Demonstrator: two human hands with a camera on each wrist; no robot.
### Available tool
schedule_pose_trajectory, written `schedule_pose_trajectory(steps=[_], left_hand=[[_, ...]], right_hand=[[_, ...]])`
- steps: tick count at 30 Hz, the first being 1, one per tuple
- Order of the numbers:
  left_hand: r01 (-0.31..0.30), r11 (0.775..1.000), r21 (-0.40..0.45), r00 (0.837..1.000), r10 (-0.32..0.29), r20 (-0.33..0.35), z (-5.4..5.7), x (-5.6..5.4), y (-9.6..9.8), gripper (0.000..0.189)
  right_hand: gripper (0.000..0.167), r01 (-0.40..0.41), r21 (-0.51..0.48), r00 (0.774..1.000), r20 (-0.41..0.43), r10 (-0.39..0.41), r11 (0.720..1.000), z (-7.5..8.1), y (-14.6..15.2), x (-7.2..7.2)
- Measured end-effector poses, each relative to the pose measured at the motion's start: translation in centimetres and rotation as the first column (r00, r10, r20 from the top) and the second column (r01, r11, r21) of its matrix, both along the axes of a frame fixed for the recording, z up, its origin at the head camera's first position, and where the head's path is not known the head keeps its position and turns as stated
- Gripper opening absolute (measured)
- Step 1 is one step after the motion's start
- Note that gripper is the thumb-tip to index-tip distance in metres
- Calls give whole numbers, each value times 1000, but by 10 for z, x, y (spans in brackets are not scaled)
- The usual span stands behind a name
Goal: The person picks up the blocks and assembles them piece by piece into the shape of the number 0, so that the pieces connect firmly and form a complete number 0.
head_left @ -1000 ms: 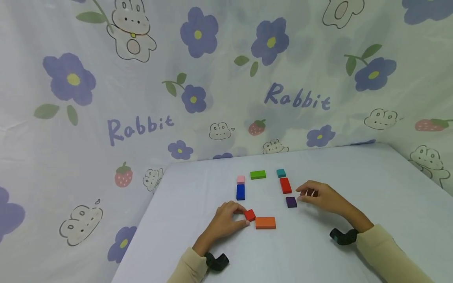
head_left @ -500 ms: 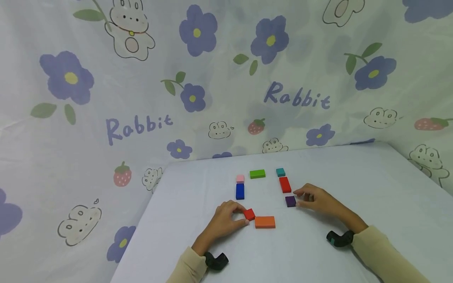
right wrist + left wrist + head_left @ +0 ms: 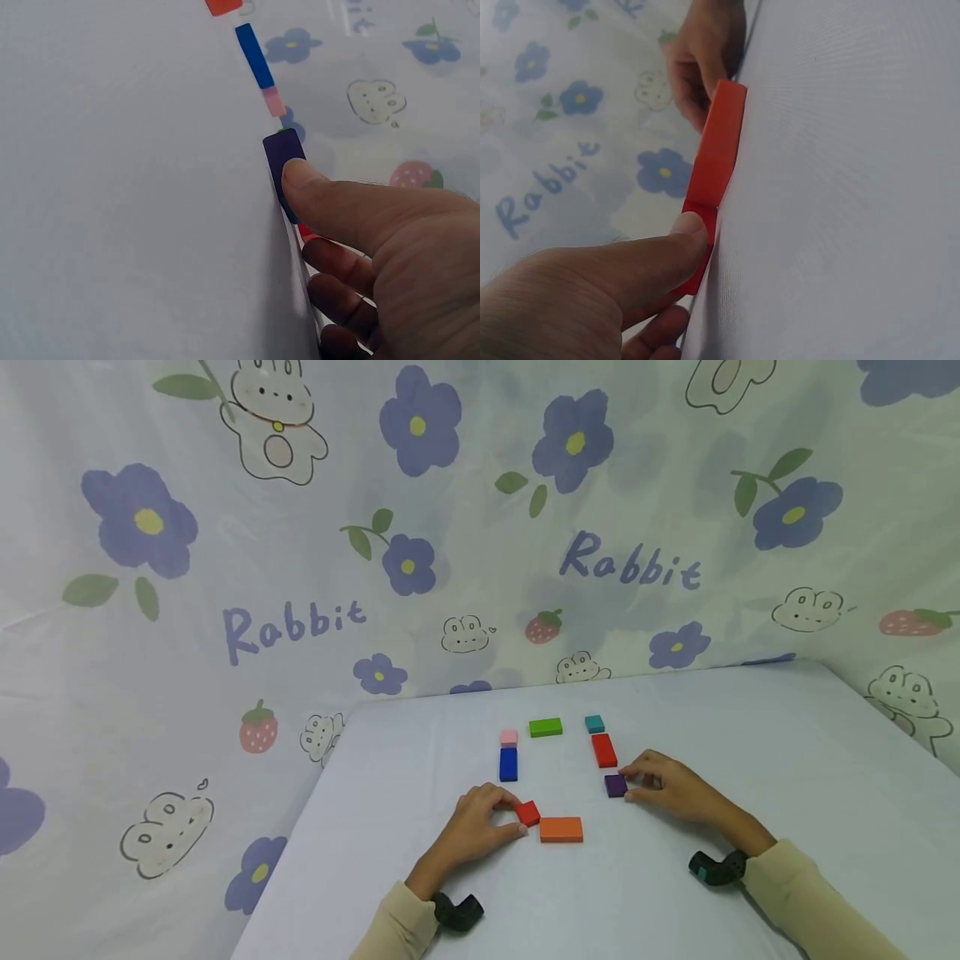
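My left hand (image 3: 476, 827) pinches a small red block (image 3: 528, 813) between thumb and index finger. Right beside that block lies a longer orange block (image 3: 561, 830); in the left wrist view the orange block (image 3: 718, 142) runs end-on from the red block (image 3: 699, 214). Over on the right, my right hand (image 3: 671, 783) has thumb and index finger at the edges of a small purple block (image 3: 615, 786). The right wrist view shows the thumb against the purple block (image 3: 280, 150), the other fingers curled behind it and partly hidden.
A longer red block (image 3: 603, 750) and a teal block (image 3: 595, 724) stand behind the purple one. At the back lies a green block (image 3: 545, 727). Pink (image 3: 509, 738) and blue (image 3: 508, 764) blocks sit end to end on the left. A patterned cloth (image 3: 420, 610) hangs behind the white table (image 3: 675, 910).
My right hand has moved left, its thumb and index finger closing in on the purple block. The left hand has stayed at the small red block.
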State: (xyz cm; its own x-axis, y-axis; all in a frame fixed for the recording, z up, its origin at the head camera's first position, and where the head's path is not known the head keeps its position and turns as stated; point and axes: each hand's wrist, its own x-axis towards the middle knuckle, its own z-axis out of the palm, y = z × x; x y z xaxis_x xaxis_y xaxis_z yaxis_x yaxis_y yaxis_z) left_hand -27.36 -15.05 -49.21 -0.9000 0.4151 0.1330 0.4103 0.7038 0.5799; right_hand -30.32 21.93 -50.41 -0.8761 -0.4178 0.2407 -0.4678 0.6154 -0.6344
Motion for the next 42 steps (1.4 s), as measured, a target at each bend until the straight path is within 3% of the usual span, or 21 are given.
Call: schedule_pose_trajectory(steps=[17, 25, 32, 42], left_hand=[[2, 1000, 14, 1000, -2, -2, -2, 1, -1, 30], [-2, 1000, 10, 1000, 2, 8, -3, 0, -2, 29], [-3, 1000, 6, 1000, 3, 11, -2, 0, 0, 30], [-1, 1000, 1, 1000, 1, -3, 0, 0, 0, 30]], right_hand=[[32, 41, -5, 999, -11, -41, 999, 1, -4, 8], [32, 74, -65, 997, 32, -72, 995, 3, -19, 18], [32, 51, -75, 999, 8, -51, 996, 4, -31, 28], [29, -3, -109, 1000, -29, 0, 994, 2, -37, 30]])
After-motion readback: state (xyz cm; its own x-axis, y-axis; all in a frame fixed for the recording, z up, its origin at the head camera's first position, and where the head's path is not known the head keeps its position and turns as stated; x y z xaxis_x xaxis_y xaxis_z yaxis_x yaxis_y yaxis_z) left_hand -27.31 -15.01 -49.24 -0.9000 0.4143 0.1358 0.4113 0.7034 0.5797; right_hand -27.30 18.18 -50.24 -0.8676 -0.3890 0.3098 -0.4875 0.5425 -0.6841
